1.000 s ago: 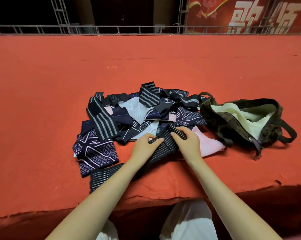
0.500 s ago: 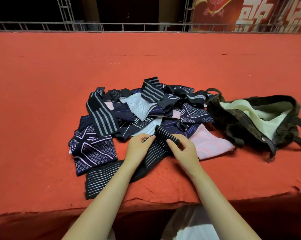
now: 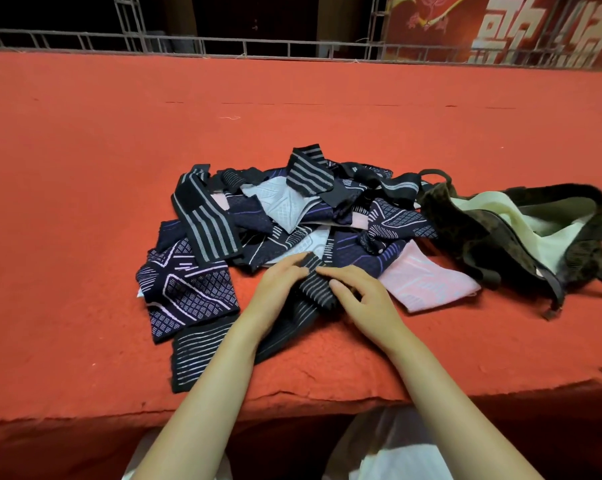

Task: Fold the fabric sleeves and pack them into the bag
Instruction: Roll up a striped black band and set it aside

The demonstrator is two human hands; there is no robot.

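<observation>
Sleeve [image 3: 313, 289] is being pinched by both hands' fingers [image 3: 341, 284] at its fold; loosening risks it springing open, undoing the fold.

Indoor scene in even, fairly bright light from above, so the red desk [image 3: 84, 202] looks strongly saturated. Soft, short shadows lie under the pile of fabric sleeves [image 3: 275, 216] and beneath the forearms. The background behind the railing [image 3: 223, 46] is dark. Wide-angle distortion bends the railing and the desk's front edge. Detail is slightly soft throughout, softest at the bottom corners. No harsh glare.
</observation>
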